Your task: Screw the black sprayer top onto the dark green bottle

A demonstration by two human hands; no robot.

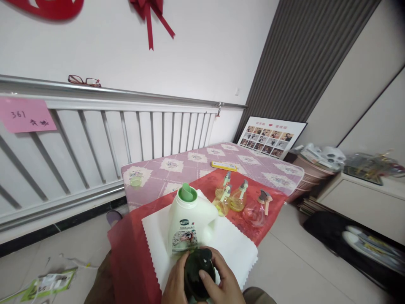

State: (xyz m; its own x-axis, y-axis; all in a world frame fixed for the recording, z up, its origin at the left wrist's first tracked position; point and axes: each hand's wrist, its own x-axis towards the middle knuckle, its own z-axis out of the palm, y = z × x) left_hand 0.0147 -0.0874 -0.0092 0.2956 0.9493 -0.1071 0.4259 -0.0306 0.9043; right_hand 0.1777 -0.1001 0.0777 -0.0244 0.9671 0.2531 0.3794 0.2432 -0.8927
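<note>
Both my hands hold a small dark round bottle [198, 272] at the bottom centre, above a white cloth [234, 247]. My left hand [174, 283] wraps its left side. My right hand [223, 280] grips its right side, thumb across the top. Just beyond stands a white detergent jug [190, 223] with a green cap, upright on the cloth. Behind it stand three small yellow-filled glass bottles [229, 198] and a clear pinkish one [256, 211] on a red cloth [129, 253].
The low table [177, 164] has a pink patterned cover, a yellow flat item [224, 166] and a small green cup [136, 180]. A white radiator [95, 139] runs along the wall, glasses [84, 80] on top. A photo board [270, 137], baskets and a cabinet [360, 198] stand right.
</note>
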